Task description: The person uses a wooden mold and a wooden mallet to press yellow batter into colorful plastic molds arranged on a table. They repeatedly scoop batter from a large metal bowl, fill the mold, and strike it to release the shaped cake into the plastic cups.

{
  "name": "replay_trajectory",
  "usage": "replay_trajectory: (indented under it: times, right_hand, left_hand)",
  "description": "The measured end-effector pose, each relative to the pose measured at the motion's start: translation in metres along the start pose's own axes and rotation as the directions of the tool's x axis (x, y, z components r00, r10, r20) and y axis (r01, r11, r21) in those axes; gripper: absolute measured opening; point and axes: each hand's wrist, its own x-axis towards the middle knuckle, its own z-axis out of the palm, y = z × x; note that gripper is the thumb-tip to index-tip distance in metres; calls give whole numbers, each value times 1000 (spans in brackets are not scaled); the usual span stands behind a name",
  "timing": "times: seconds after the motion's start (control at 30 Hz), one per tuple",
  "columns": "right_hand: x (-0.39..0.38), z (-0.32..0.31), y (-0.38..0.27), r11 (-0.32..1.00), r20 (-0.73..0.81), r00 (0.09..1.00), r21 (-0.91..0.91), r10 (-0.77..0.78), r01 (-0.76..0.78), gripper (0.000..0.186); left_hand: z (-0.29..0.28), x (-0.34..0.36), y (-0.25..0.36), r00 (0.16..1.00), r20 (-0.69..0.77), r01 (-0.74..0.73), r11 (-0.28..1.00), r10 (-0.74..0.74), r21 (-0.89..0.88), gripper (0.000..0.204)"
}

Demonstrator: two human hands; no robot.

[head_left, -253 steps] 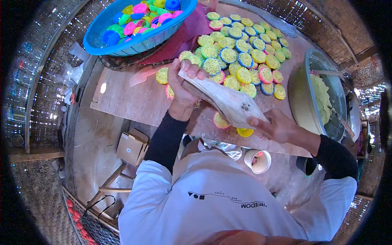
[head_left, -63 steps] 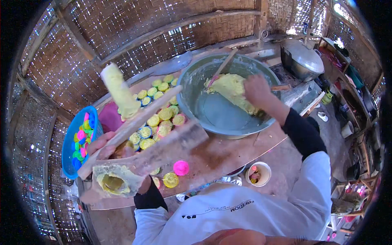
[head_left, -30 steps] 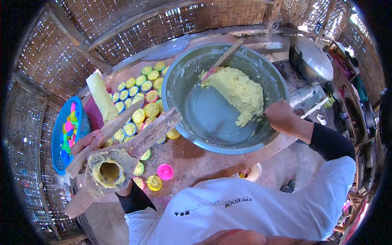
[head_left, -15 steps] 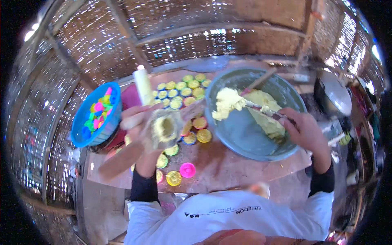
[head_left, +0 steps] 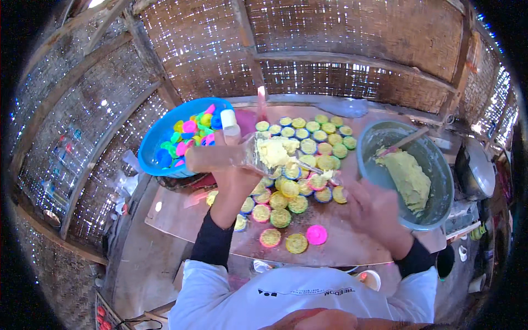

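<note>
My left hand (head_left: 234, 179), fingers mostly hidden, is closed around a wooden press (head_left: 217, 159) with a long handle and an opening in its middle. Pale yellow dough (head_left: 275, 151) is heaped over that opening. A white cylinder (head_left: 230, 122) sticks up beside the same hand; whether it is in my grasp is unclear. My right hand (head_left: 374, 212), smeared by motion, grips a metal spoon (head_left: 311, 166) whose tip reaches the dough on the press. Below both hands lie many small colourful cups (head_left: 297, 204) filled with yellow dough. One pink cup (head_left: 316, 235) near the front edge looks unfilled.
On the right, a grey-green basin (head_left: 363, 159) holds a large dough lump (head_left: 407, 179) and a wooden-handled spatula (head_left: 407, 138). A blue basin (head_left: 147, 157) of bright plastic cups stands left. A lidded pot (head_left: 478, 168) sits far right; a woven wall (head_left: 352, 33) closes off the back.
My right hand has moved left from the basin, bringing the spoon and its dough to the press, where dough now covers the opening. The head view has shifted, so the table appears farther right.
</note>
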Motion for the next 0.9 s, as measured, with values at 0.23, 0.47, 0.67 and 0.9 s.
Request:
replay_trajectory:
  times: [0.23, 0.47, 0.67, 0.9]
  right_hand:
    - [92, -4, -78, 936, 187, 941, -161, -283, 313, 25]
    - [64, 32, -133, 962, 208, 963, -176, -172, 209, 41]
    - [33, -8, -132, 991, 121, 993, -133, 0, 17, 31]
    - [24, 59, -131, 862, -136, 926, 431, 353, -265, 22]
  left_hand:
    - [-32, 3, -33, 985, -6, 174, 984, -174, -38, 36]
    - [-56, -5, -93, 977, 154, 161, 982, -144, -98, 41]
    - [-74, -13, -79, 980, 22, 170, 772, -198, -612, 46]
    - [-56, -20, -85, 987, -112, -107, 992, 114, 62, 45]
